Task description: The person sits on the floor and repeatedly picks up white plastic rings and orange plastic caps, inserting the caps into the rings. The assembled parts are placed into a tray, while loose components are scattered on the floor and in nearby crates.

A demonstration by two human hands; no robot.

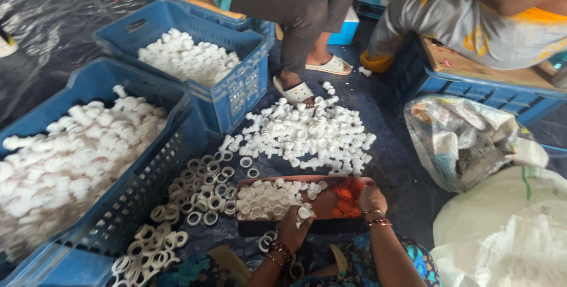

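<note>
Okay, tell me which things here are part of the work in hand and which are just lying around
In hand: left hand, right hand, brown tray, white caps, orange pieces, white rings.
Lying about: clear plastic bag, white sack, sandal.

Head camera looks steeply down, close above the floor (390,169).

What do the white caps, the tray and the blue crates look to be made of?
White caps: likely moulded plastic, uniform white with a dull sheen. Tray: shallow and reddish-brown, perhaps plastic or coated metal; I cannot tell which. Blue crates: rigid plastic, judging by the lattice walls and even colour. The left hand touches the caps; the right hand grips the tray's edge.
</note>
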